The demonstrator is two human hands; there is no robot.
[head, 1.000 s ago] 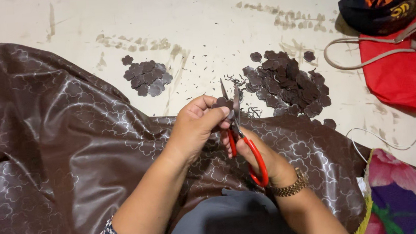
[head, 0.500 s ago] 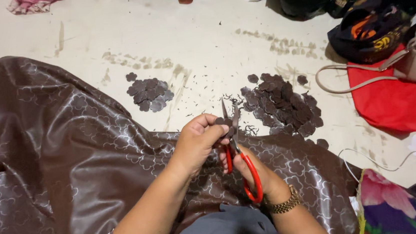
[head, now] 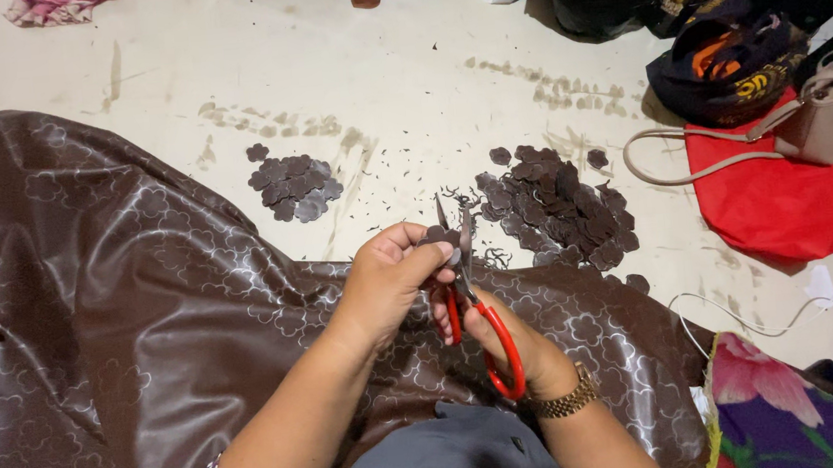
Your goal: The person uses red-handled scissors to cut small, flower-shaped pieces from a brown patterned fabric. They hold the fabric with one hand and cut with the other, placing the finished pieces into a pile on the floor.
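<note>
L hand (head: pixel 390 276) is pinching a small dark-brown flower-shaped fabric piece (head: pixel 437 234) between thumb & fingertips, held above the shiny brown patterned cloth (head: pixel 143 318) on the lap. R hand (head: pixel 506 342) is gripping red-handled scissors (head: pixel 467 290), fingers closed thru the loops, blades parted at the piece. Best w/ short snips, turning the piece not the scissors, fingertips kept off the blades. Cut pieces are lying in a big pile (head: pixel 560 206) & a small pile (head: pixel 294 186) on the floor.

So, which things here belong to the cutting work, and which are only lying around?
In use:
left hand holding a small brown piece
right hand with red-handled scissors
brown patterned fabric
two piles of cut pieces

Lying about:
beige handbag
red cloth
dark bag
floral cloth
white cable
</note>
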